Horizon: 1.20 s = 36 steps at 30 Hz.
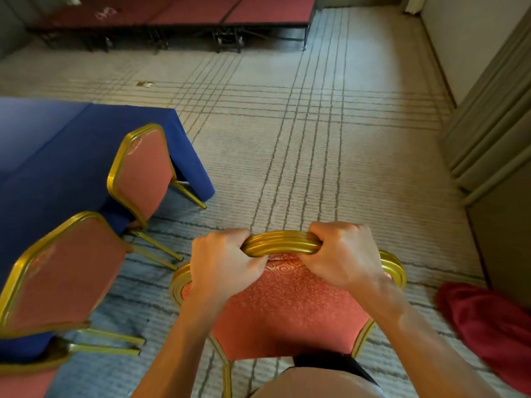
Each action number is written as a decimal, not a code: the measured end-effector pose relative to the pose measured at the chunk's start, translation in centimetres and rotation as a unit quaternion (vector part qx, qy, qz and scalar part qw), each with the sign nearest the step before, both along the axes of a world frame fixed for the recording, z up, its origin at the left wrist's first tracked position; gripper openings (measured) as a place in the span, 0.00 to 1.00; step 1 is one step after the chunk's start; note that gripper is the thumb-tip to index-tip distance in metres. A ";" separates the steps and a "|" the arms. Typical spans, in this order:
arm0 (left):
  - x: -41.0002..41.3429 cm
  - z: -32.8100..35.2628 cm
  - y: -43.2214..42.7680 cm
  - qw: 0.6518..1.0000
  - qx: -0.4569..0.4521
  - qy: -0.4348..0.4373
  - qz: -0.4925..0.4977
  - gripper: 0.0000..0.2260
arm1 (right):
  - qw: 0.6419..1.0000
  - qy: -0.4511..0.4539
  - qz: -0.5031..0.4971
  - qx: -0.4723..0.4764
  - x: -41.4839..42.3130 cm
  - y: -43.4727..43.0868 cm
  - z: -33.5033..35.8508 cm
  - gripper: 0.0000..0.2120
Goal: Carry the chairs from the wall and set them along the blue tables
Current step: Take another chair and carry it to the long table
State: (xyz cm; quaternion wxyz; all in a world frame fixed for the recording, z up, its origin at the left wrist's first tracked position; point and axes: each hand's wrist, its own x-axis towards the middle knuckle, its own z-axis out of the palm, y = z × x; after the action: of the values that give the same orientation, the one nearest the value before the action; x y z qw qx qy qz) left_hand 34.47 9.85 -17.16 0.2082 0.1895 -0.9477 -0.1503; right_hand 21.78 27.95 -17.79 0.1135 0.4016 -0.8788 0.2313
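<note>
Gold-framed red chair (pixel 287 305), gripped by left hand (pixel 224 265) and right hand (pixel 342 254), awaits placing; two matching chairs (pixel 140 170) already line blue-clothed table (pixel 57 139).

Room as I face it: pale carpet (pixel 359 173) crossed by grey grid lines runs to red-topped platforms (pixel 201 12) on black frames at the far end. To my right, a plain beige wall (pixel 459 38) and ribbed panelling (pixel 488 124) (lower part shadowed), with a dark red cloth (pixel 488 326) heaped on the carpet nearby.
</note>
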 end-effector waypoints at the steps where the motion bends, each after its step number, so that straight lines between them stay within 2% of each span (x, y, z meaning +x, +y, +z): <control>1: -1.4 0.1 -0.5 1.000 0.003 -0.005 0.004 0.15 | 1.000 -0.006 0.005 0.001 -1.7 -0.6 -0.1 0.15; 9: -10.9 0.5 -4.3 0.999 0.002 -0.022 0.037 0.17 | 0.998 -0.027 0.049 -0.021 -12.5 -5.5 0.1 0.15; 15: -16.9 0.4 -8.5 0.998 0.028 -0.015 0.055 0.17 | 0.997 -0.002 0.074 -0.016 -19.2 -10.4 0.2 0.15; 22: -24.9 -0.9 -16.0 0.996 0.040 -0.024 0.081 0.18 | 0.998 0.010 0.064 0.006 -27.4 -18.2 -0.5 0.17; 27: -31.9 -1.4 -22.6 0.998 0.035 -0.028 0.054 0.18 | 0.999 -0.005 0.053 -0.002 -33.4 -24.0 -0.4 0.15; 36: -43.3 0.7 -31.5 0.999 0.042 0.000 0.020 0.19 | 0.999 0.032 0.022 -0.016 -43.7 -32.0 1.8 0.15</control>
State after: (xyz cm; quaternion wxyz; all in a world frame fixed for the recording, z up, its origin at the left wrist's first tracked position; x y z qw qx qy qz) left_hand -8.80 -21.66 -16.44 0.2030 0.2168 -0.9365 -0.1863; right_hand -21.89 -4.08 -15.98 0.1426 0.4264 -0.8619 0.2346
